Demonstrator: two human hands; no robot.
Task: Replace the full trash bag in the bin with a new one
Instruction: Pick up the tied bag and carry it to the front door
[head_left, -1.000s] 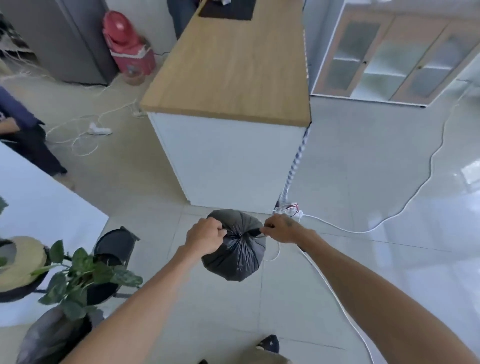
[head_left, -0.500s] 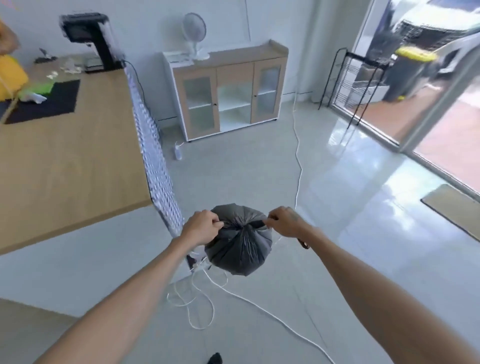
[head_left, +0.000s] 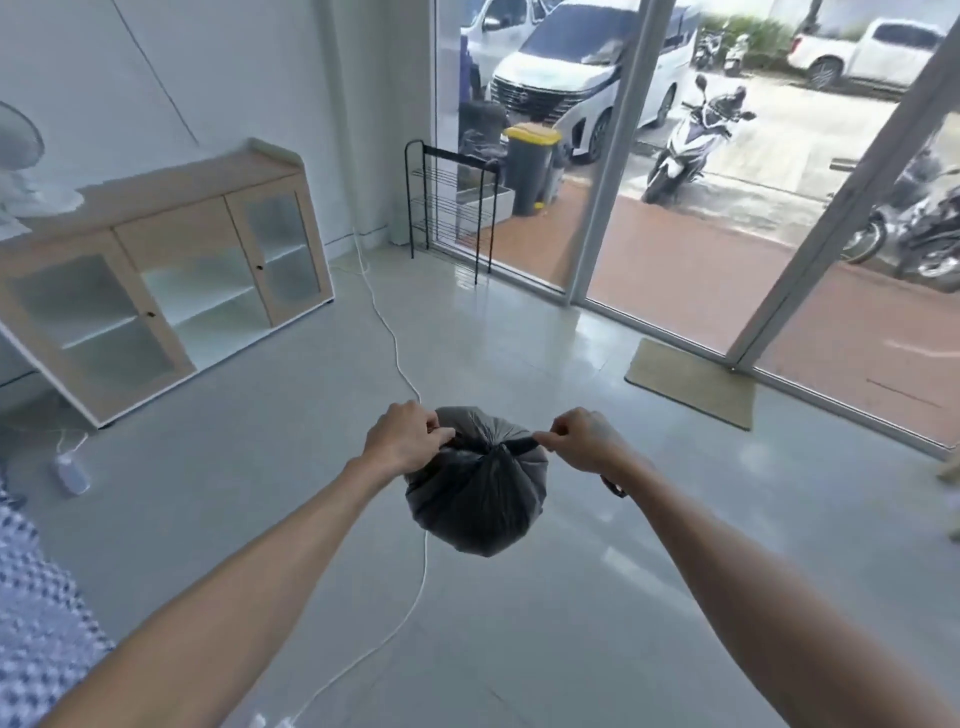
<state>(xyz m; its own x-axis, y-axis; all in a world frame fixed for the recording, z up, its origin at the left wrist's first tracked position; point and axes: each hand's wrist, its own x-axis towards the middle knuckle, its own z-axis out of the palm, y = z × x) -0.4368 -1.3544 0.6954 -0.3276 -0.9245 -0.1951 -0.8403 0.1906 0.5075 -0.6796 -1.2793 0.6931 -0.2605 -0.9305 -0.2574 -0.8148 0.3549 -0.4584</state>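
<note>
A full black trash bag (head_left: 475, 493) hangs in the air above the grey floor, its neck gathered into a knot at the top. My left hand (head_left: 402, 441) grips the left end of the bag's tie and my right hand (head_left: 582, 439) pinches the right end, the two pulled apart. No indoor bin is in view.
A white cable (head_left: 400, 364) runs across the floor under the bag. A wooden cabinet (head_left: 161, 275) with glass doors stands at the left wall. A black wire rack (head_left: 452, 200) and a doormat (head_left: 691, 382) lie by the glass doors. Outside stands a yellow-lidded bin (head_left: 530, 166).
My view has swung to the right, from the wooden counter and small bin toward the glass doors. Both hands keep their hold on the bag, which travels with me.
</note>
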